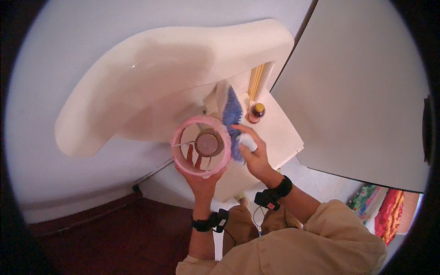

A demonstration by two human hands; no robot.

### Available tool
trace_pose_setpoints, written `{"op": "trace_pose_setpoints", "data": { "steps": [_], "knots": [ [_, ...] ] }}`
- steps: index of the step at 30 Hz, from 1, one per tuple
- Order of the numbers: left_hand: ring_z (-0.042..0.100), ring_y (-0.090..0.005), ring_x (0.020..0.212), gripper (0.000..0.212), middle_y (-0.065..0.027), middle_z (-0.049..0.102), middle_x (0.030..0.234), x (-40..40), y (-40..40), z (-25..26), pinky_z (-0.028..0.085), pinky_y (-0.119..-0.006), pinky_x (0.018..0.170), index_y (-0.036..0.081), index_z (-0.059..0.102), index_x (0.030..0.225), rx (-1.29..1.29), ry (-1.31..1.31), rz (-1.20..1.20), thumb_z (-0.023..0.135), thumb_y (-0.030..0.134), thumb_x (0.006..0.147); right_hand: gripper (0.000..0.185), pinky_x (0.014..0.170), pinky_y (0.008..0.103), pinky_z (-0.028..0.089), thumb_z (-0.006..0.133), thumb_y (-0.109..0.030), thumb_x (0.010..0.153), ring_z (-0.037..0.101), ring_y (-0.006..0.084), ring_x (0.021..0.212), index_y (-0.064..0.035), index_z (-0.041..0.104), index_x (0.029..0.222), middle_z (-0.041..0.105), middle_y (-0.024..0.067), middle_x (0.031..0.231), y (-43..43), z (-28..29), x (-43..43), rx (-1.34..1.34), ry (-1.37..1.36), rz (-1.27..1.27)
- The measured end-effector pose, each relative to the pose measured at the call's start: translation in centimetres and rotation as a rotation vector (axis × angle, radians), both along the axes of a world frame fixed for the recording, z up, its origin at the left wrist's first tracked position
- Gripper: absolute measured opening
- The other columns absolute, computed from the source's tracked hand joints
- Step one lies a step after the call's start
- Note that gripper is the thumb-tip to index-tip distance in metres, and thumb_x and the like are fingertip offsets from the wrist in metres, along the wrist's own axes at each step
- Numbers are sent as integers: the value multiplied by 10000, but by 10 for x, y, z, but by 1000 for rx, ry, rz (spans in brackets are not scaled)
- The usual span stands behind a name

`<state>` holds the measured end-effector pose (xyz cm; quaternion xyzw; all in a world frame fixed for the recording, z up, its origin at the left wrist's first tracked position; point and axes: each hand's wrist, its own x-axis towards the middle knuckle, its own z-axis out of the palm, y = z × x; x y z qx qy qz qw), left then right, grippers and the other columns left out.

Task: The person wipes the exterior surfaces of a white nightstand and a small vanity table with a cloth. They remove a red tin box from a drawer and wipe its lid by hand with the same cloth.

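Observation:
My left hand [201,182] grips the near side of a pink, fuzzy-edged lampshade [227,147] from below and outside. Through its open top I see some of the fingers, thin wire spokes and a round, brownish centre piece [207,144]. A blue and white fluffy cloth [233,108] is bunched in my right hand [256,154], with its long end extending away from me. The cloth lies against or very close to the shade's right side; contact is hard to tell.
Beyond the cloth, a bottle [255,115] with a yellow cap and dark contents stands on a cream tabletop [280,127]. A large curved cream panel [172,37] rises along the wall. To the right is a broad pale panel [357,96]; dark red flooring [137,237] lies lower left.

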<state>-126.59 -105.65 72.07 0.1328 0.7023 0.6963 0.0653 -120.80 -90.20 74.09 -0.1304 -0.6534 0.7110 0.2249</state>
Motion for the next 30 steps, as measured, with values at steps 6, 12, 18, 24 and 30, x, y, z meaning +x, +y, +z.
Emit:
{"op": "trace_pose_setpoints", "data": {
  "steps": [6,12,18,24,30],
  "knots": [
    [441,-242,1210,1017,-87,282,1419,3,-5,13,409,-441,992,79,239,1376,86,102,17,844,160,562,270,896,314,424,603,-53,831,535,186,1046,-54,547,1094,549,91,1127,2,29,13,-289,-77,-123],
    [427,-295,1193,931,-120,234,1407,-5,-41,-70,468,-439,912,89,165,1365,-131,56,-59,771,189,666,352,1084,544,131,727,-230,721,227,414,1338,-97,547,992,359,196,1345,-30,38,-7,495,327,99],
    [436,-302,1190,1041,-128,239,1416,4,-17,-31,494,-414,888,88,160,1379,67,23,33,830,99,583,311,977,426,324,673,-143,767,458,342,1126,-58,510,1017,471,188,1141,-40,17,1,193,246,-122],
    [534,-254,1092,884,-148,466,1268,3,-3,-25,470,-383,909,-28,351,1295,-75,125,68,837,122,572,166,742,309,439,487,-113,924,553,183,873,-10,468,1053,547,152,920,-21,-13,-29,-86,91,-285],
    [429,-298,1199,1075,-134,258,1422,9,-6,-27,459,-419,936,39,191,1395,-34,-86,-12,846,79,544,219,707,311,462,535,-144,909,572,175,812,-1,489,1068,605,111,917,-3,-78,1,-101,-166,-292]
  ]
}}
